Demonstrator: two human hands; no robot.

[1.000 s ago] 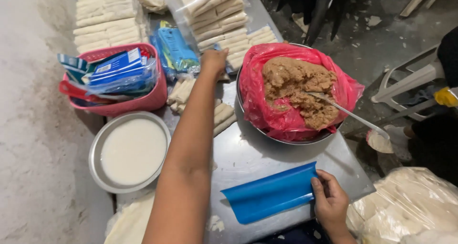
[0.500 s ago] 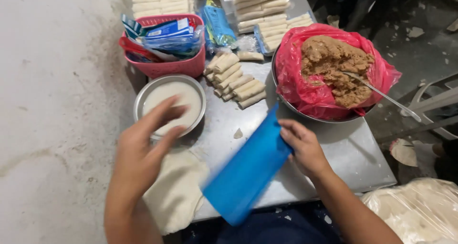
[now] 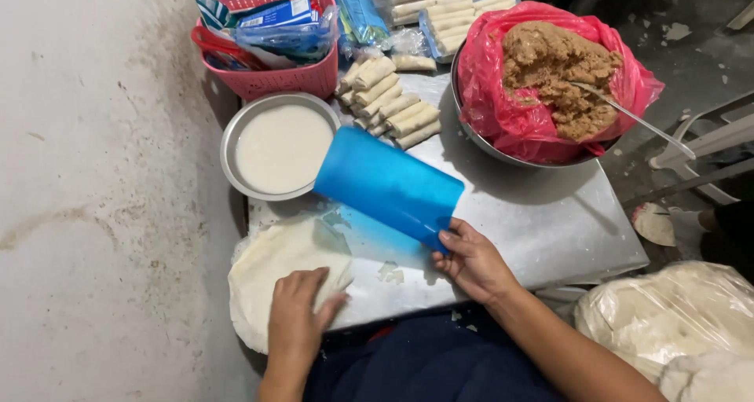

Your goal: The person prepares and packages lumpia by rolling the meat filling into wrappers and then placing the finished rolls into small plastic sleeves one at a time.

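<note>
My right hand (image 3: 470, 259) grips the lower right corner of a flexible blue sheet (image 3: 387, 183), which curls up off the metal table (image 3: 542, 221). My left hand (image 3: 297, 321) lies flat, fingers spread, on a stack of thin pale round wrappers (image 3: 271, 264) at the table's near left corner. A round metal pan of white liquid (image 3: 281, 145) sits just beyond the wrappers. Finished pale rolls (image 3: 390, 103) lie in a pile behind the blue sheet.
A metal bowl lined with red plastic (image 3: 503, 111) holds brown filling (image 3: 559, 76) and a spoon (image 3: 628, 115). A pink basket (image 3: 287, 76) of blue packets stands at the back left. Bagged rolls (image 3: 440, 13) lie behind. A plastic-wrapped bundle (image 3: 667, 315) rests at lower right. A wall runs along the left.
My left hand has come down from above the pan onto the wrapper stack. My right hand has swung the blue sheet up and left, so it now curls over the table.
</note>
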